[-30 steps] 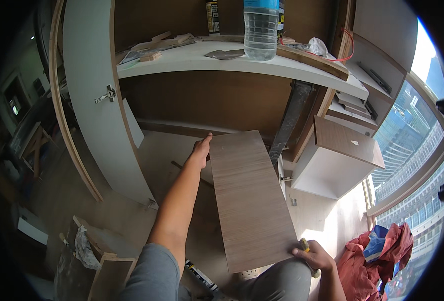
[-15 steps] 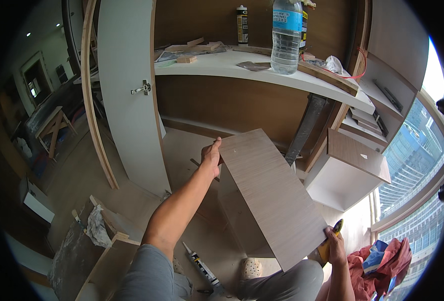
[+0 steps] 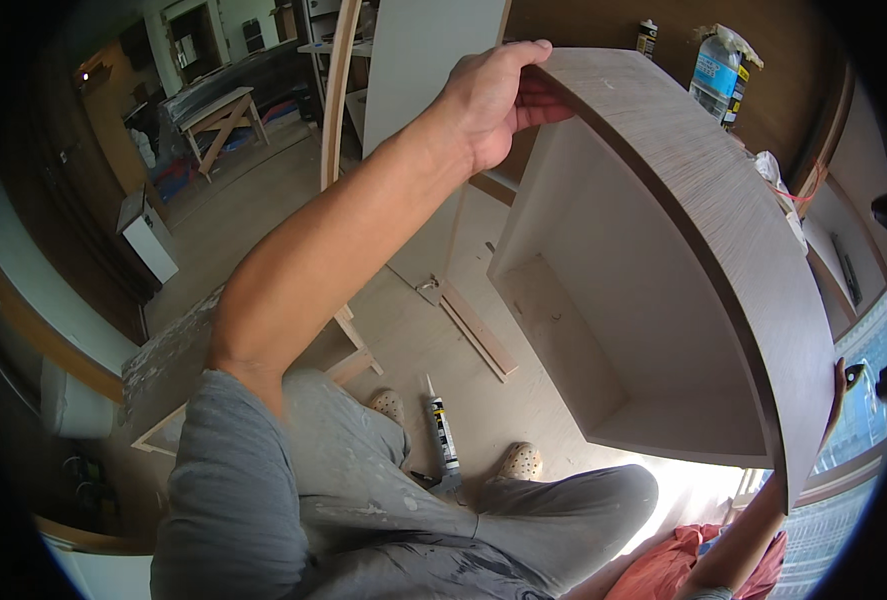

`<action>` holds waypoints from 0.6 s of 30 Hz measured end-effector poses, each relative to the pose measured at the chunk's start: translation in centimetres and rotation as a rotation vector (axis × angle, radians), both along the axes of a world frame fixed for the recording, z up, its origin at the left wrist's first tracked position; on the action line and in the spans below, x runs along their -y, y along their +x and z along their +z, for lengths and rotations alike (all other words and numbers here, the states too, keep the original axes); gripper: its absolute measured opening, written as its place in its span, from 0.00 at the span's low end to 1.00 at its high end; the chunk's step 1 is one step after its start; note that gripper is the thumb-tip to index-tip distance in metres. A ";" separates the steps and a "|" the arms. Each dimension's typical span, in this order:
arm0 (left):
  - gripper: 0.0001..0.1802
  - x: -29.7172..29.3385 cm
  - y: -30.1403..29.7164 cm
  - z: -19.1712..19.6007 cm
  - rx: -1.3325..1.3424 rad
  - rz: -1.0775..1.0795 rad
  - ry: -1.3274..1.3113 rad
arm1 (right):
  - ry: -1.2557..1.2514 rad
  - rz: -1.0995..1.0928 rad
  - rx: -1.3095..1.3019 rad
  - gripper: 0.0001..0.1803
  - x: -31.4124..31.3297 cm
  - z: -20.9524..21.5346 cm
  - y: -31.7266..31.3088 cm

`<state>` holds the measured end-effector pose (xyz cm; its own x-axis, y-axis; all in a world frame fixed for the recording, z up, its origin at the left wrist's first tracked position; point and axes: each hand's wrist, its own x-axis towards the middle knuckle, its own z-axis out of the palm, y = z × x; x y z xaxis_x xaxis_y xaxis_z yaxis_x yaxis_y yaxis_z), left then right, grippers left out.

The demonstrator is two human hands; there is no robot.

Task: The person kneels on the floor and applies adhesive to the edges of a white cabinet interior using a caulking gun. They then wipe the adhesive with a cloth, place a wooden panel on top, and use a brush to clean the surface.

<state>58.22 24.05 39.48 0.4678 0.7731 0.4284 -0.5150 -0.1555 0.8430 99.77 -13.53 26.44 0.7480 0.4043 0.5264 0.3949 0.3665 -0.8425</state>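
A drawer (image 3: 653,270) with a wood-grain front panel and pale inner walls is held up and tilted before me, its open inside toward me. My left hand (image 3: 493,105) grips the panel's upper left edge, thumb on top and fingers under it. At the panel's far right edge my right hand (image 3: 835,402) shows only as a sliver, with its fingers mostly hidden behind the panel. The dark end of a small hand tool (image 3: 853,375) sticks out beside it. On the floor between my feet lies a caulking gun (image 3: 443,435) with a cartridge in it.
Wood strips (image 3: 475,330) lie on the floor left of the drawer. A rough board and frame (image 3: 178,345) stand by my left arm. At the back are a water bottle (image 3: 715,80) and a sealant cartridge (image 3: 646,38). Red cloth (image 3: 653,570) lies at lower right, near a window.
Both hands have raised the drawer and tipped it, so its open inside now faces me. The right hand has gone mostly behind the panel. My view has turned left and down.
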 end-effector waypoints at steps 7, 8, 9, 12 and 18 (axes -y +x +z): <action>0.13 4.2 -15.5 14.3 -0.047 0.296 0.096 | 0.111 0.405 0.056 0.26 -8.8 8.1 -6.9; 0.15 4.7 -17.8 15.5 -0.064 0.346 0.067 | 0.086 0.554 -0.188 0.25 -10.5 10.0 -8.3; 0.18 4.8 -19.9 16.1 -0.080 0.402 0.031 | 0.092 0.757 -0.306 0.23 -12.4 11.0 -10.1; 0.13 6.7 -26.2 15.8 0.037 0.734 -0.011 | 0.211 0.869 -0.367 0.19 -17.7 12.7 -16.1; 0.14 9.8 -42.7 13.4 0.100 0.943 -0.097 | 0.164 1.072 -0.369 0.22 -25.5 14.6 -29.9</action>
